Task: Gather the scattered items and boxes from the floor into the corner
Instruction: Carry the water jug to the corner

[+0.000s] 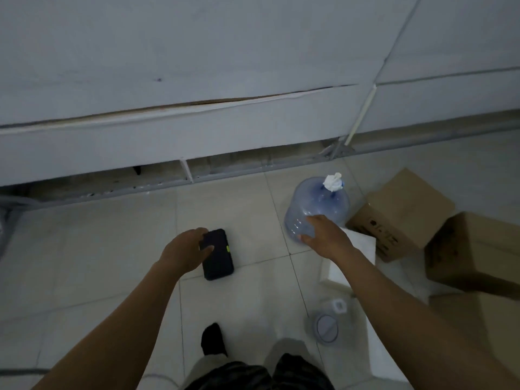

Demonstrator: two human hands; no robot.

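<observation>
Your left grip [185,251] is clamped round the black case [219,257], stiff and light. Your right grip [323,235] lies spread on the water jug [318,204] under it. The jug looks empty and slick, so take its neck.

Both bare forearms are stretched forward and down with the backs of the hands turned up. The left forearm [121,319] enters from 7 o'clock and runs toward 1 o'clock. Its wrist is straight, and the left hand [184,253] grips a dark case [218,257], fingers curled over the far edge and thumb lying across the top face. The right forearm [408,305] enters from 5 o'clock and points toward 11 o'clock. The right hand [326,235] lies with fingers and thumb spread and gently curved against the wall of a water bottle [318,204]. At 6 o'clock, between the arms, one foot [213,339] in a black sock points toward 12.
</observation>
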